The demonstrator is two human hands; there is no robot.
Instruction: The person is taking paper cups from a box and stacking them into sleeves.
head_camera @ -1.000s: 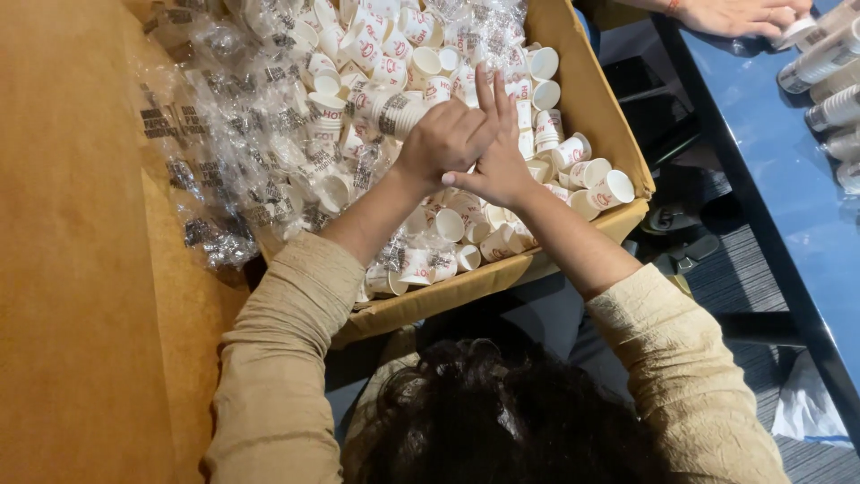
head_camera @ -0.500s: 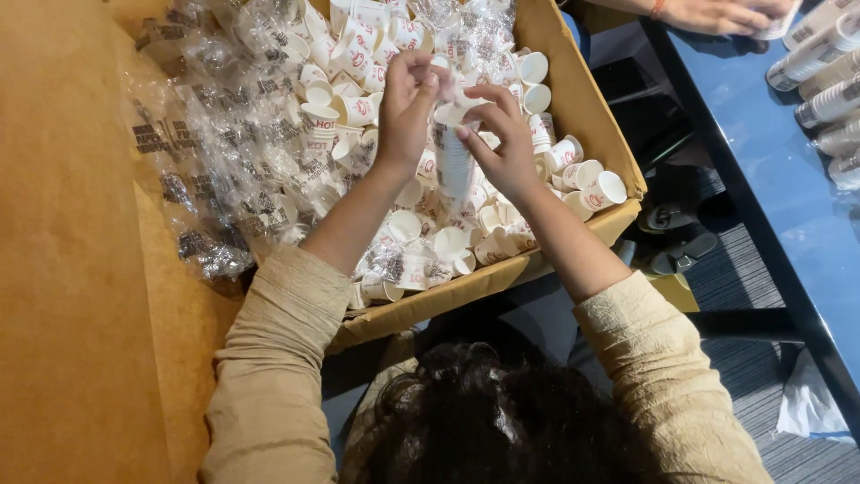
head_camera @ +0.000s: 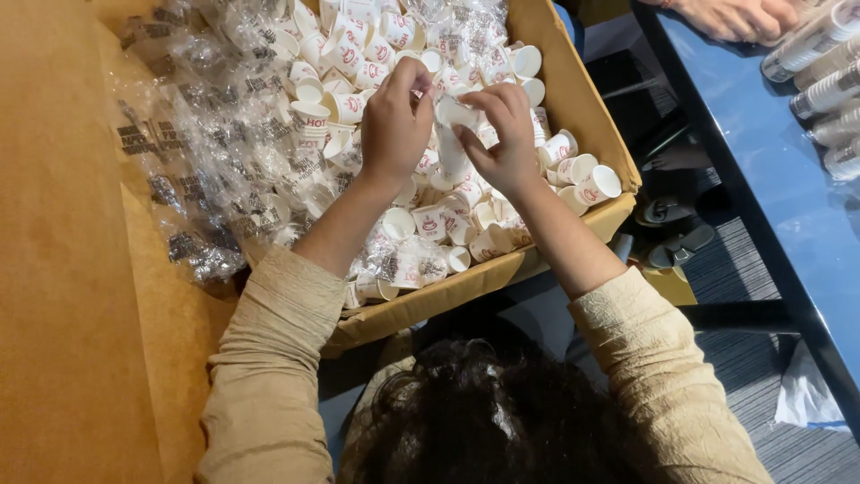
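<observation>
My one camera sits on my head and looks steeply down, over my own hair (head_camera: 484, 412) at the bottom edge and along both forearms. It faces forward onto the cardboard box (head_camera: 582, 108) close in front of me. The blue desk (head_camera: 770, 179) runs along the right edge, and the floor shows beneath it. No second view overlaps.

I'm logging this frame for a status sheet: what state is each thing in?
Left hand: pinching the cup stack's top.
Right hand: gripping the cup stack.
Cup stack: nested, held above the box.
Cardboard box: open, full of loose paper cups.
Plastic wrappers: empty, crumpled.
</observation>
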